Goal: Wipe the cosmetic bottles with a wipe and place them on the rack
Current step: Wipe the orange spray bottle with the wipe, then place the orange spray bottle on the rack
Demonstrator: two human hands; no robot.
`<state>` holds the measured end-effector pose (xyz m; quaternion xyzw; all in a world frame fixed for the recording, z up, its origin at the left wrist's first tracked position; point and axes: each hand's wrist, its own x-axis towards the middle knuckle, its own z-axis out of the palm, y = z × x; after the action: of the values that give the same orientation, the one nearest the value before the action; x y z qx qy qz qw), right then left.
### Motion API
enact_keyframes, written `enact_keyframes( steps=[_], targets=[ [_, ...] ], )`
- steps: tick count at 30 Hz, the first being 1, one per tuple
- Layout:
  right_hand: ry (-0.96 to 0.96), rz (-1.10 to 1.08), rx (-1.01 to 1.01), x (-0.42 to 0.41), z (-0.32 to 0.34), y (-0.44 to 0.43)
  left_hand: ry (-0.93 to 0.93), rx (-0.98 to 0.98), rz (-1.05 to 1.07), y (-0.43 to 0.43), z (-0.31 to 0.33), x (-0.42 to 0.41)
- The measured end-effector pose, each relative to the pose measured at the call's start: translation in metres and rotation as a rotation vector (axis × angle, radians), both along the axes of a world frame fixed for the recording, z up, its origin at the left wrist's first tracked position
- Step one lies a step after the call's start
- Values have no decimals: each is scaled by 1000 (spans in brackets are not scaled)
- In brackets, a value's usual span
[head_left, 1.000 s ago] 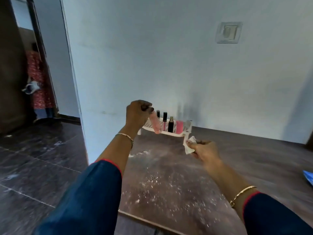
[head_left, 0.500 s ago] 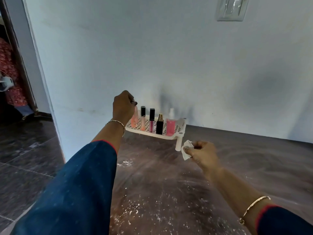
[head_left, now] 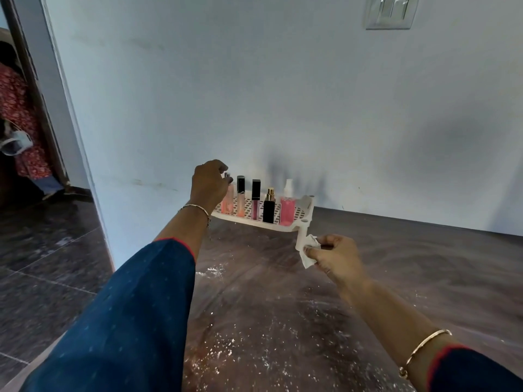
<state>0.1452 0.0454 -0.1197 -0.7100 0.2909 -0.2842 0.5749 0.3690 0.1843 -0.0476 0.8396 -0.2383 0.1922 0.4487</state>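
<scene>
Five cosmetic bottles are stood upright on the white rack (head_left: 300,226) on the bench (head_left: 283,292); leftmost pink bottle (head_left: 228,202) is pinched by left hand (head_left: 209,184); crumpled white wipe (head_left: 307,248) is pinched by right hand (head_left: 336,257)

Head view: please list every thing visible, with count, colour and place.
rack: one, white, on the table by the wall
peach bottle: one, leftmost on rack, under left hand
lip gloss tubes: two, black caps, peach and mauve, on rack
perfume bottle: one, black, gold cap, on rack
spray bottle: one, pink, rightmost on rack
wipe: one, white, in right grip
table: one, dark brown, powder-speckled
wall switch: one, upper right
left hand: on the peach bottle's top
right hand: holds the wipe
</scene>
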Motion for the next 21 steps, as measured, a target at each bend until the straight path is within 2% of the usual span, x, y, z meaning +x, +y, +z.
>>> enact_keyframes(
  steps=[7, 17, 21],
  targets=[
    [-26, -22, 48, -21, 18, 11, -64, 24, 76, 15, 22, -38],
    [-73, -66, 143, -103, 77, 47, 8, 34, -113, 28, 54, -180],
    [-126, -36, 224, -154, 92, 67, 206, -59, -265, 38, 55, -247]
  ],
)
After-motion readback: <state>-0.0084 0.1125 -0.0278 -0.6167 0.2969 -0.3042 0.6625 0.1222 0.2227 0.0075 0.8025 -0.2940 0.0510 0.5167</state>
